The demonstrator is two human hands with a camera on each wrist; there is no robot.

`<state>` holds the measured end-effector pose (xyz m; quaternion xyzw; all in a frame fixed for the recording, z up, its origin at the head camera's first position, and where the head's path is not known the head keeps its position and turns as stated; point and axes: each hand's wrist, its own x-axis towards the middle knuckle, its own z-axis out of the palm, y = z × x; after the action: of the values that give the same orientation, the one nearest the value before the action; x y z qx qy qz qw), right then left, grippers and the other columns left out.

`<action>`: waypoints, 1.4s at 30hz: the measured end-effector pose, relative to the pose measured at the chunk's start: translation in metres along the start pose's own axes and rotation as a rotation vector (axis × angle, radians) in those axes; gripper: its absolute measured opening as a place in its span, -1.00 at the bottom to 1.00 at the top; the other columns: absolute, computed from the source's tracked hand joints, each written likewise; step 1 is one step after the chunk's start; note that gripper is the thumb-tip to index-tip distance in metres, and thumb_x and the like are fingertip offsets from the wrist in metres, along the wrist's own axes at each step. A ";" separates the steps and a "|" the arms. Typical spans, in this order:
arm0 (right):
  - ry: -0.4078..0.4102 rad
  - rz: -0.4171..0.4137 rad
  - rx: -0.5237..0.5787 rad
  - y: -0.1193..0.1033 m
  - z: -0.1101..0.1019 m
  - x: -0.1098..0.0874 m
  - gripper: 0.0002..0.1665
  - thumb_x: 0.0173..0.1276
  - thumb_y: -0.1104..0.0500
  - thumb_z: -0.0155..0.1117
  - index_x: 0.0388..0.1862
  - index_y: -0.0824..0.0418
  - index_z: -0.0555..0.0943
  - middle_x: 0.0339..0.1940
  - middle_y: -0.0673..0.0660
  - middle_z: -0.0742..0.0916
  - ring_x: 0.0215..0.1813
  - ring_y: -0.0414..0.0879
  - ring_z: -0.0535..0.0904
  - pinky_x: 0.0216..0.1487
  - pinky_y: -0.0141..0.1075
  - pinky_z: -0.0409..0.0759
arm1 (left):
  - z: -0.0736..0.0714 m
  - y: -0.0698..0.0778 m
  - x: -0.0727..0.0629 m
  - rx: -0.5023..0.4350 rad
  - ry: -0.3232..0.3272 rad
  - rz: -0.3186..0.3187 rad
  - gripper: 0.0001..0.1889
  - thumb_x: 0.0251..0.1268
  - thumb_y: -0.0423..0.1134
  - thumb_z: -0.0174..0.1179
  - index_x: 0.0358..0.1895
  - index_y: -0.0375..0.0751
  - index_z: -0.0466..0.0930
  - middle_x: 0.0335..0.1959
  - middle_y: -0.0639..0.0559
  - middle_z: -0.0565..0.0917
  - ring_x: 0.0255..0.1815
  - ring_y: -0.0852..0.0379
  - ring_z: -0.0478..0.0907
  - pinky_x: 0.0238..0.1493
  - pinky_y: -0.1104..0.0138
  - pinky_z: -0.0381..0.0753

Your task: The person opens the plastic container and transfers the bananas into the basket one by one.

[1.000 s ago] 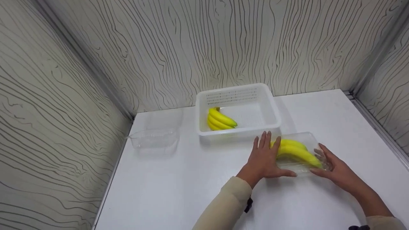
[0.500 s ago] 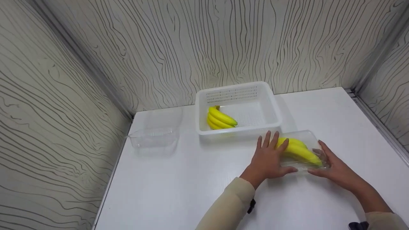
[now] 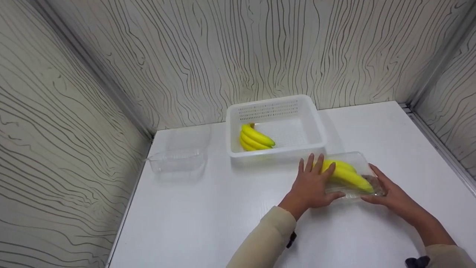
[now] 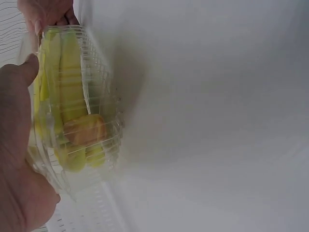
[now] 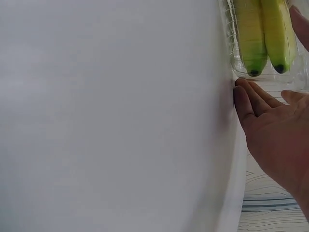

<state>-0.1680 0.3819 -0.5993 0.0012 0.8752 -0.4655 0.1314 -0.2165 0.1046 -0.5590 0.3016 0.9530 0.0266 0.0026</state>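
The white table [image 3: 204, 223] is bordered by wood-patterned walls [image 3: 208, 56] — a clear box [image 3: 360, 163] is touched by left hand [image 3: 310, 186] and right hand [image 3: 390, 195], fingers unclenched.

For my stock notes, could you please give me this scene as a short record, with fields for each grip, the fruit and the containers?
Left grip: fingers spread over the left end of the lidded clear container
Right grip: at that container's right end, thumb on the near side
Fruit inside: bananas
Lid fastened: cannot tell
White basket: farther back, holding a banana bunch
Second clear container: left side, lid raised
Surface: white table
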 end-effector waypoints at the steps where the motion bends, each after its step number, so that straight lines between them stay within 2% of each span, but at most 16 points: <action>1: -0.009 0.002 0.029 0.001 -0.001 0.001 0.36 0.46 -0.07 0.42 0.80 -0.21 -0.40 0.80 0.45 -0.09 0.70 0.69 -0.13 0.36 0.76 0.07 | 0.000 0.000 0.000 0.004 0.000 0.001 -0.10 0.41 0.64 -0.23 0.74 0.44 -0.03 0.83 0.12 -0.02 0.85 -0.04 -0.07 0.81 -0.02 0.04; 5: -0.037 0.013 0.108 0.004 -0.003 0.002 0.34 0.47 -0.01 0.40 0.79 -0.28 -0.41 0.81 0.39 -0.18 0.72 0.66 -0.24 0.37 0.77 0.00 | 0.000 0.000 0.000 0.005 0.001 0.004 -0.11 0.42 0.63 -0.25 0.74 0.43 -0.03 0.83 0.11 -0.02 0.85 -0.05 -0.07 0.81 -0.03 0.04; 10: -0.058 0.017 0.126 0.001 -0.002 0.001 0.37 0.46 0.01 0.41 0.77 -0.31 -0.44 0.81 0.39 -0.22 0.72 0.67 -0.28 0.39 0.77 -0.04 | 0.000 0.000 0.000 -0.002 -0.009 0.002 -0.10 0.42 0.64 -0.26 0.75 0.43 -0.02 0.83 0.10 -0.02 0.85 -0.05 -0.08 0.81 -0.04 0.04; 17: -0.054 0.008 0.093 -0.002 0.000 0.000 0.36 0.47 -0.04 0.39 0.77 -0.29 -0.46 0.81 0.41 -0.13 0.72 0.62 -0.15 0.42 0.73 0.05 | -0.004 0.005 0.005 -0.017 -0.044 -0.014 -0.07 0.39 0.64 -0.18 0.75 0.40 0.00 0.83 0.06 -0.01 0.85 -0.13 -0.07 0.80 -0.11 0.02; 22: -0.054 0.023 0.096 0.002 0.001 0.000 0.36 0.47 -0.05 0.39 0.76 -0.34 -0.46 0.82 0.36 -0.21 0.73 0.65 -0.28 0.40 0.76 -0.06 | -0.006 0.016 0.008 0.002 -0.058 -0.060 0.01 0.27 0.74 -0.23 0.75 0.44 -0.05 0.82 0.05 0.03 0.84 -0.17 -0.04 0.77 -0.18 0.07; 28: -0.042 0.040 0.124 0.004 0.002 0.000 0.37 0.46 -0.04 0.41 0.74 -0.41 -0.46 0.81 0.26 -0.32 0.74 0.61 -0.42 0.42 0.76 -0.14 | -0.003 0.020 0.009 0.074 -0.032 -0.081 0.03 0.25 0.77 -0.32 0.75 0.45 -0.09 0.81 0.05 0.04 0.84 -0.16 -0.03 0.75 -0.20 0.09; 35: -0.059 0.040 0.220 0.005 0.001 0.003 0.39 0.45 0.06 0.42 0.73 -0.47 -0.45 0.81 0.20 -0.37 0.76 0.55 -0.41 0.52 0.68 -0.13 | 0.000 0.018 0.009 0.095 -0.018 -0.070 0.01 0.30 0.75 -0.36 0.76 0.41 -0.08 0.82 0.03 0.02 0.83 -0.17 -0.01 0.74 -0.20 0.12; 42: -0.075 0.023 0.356 0.008 0.000 0.003 0.39 0.44 0.24 0.41 0.74 -0.50 -0.38 0.78 0.07 -0.47 0.74 0.40 -0.64 0.56 0.64 -0.38 | 0.002 0.017 0.010 0.085 -0.009 -0.065 0.01 0.30 0.75 -0.38 0.75 0.41 -0.07 0.82 0.03 0.02 0.83 -0.15 -0.02 0.74 -0.19 0.12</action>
<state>-0.1697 0.3862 -0.6069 0.0172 0.7734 -0.6112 0.1673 -0.2146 0.1239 -0.5598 0.2706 0.9625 -0.0153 -0.0048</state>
